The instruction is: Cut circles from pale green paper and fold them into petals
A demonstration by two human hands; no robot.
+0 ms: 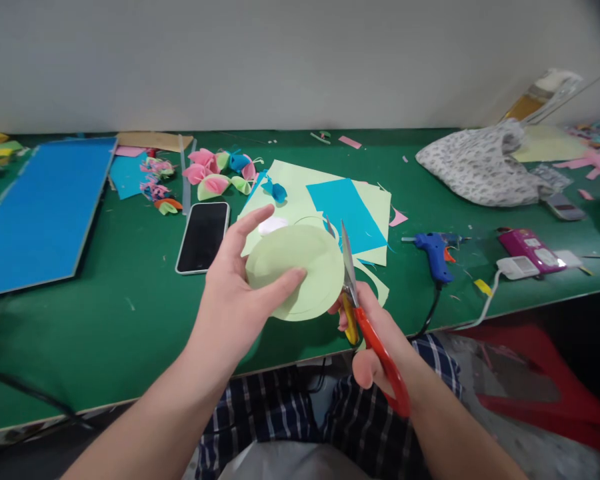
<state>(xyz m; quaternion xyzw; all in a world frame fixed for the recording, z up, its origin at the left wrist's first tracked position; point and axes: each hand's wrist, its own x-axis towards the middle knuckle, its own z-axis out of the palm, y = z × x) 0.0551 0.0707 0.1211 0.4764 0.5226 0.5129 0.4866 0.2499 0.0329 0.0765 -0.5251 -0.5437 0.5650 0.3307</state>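
My left hand (250, 277) grips a pale green paper circle (300, 260) by its left side, thumb on top and fingers partly hidden beneath. A faint curved line runs inside the lower rim of the circle. In my right hand (375, 333) is a pair of scissors (353, 287) with one red and one yellow handle. Its blades are parted and stand at the right edge of the circle. A thin curved green paper offcut (375, 280) lies just behind the scissors. Beyond the circle lie light green sheets (290, 183) and a blue paper piece (350, 213).
Left of my hands is a phone (203, 238), with folded paper petals (213, 173) behind it. A large blue board (45, 207) covers the left side. Rightward lie a blue glue gun (433, 257), a purple pack (533, 250) with cables and a patterned cloth bag (480, 163).
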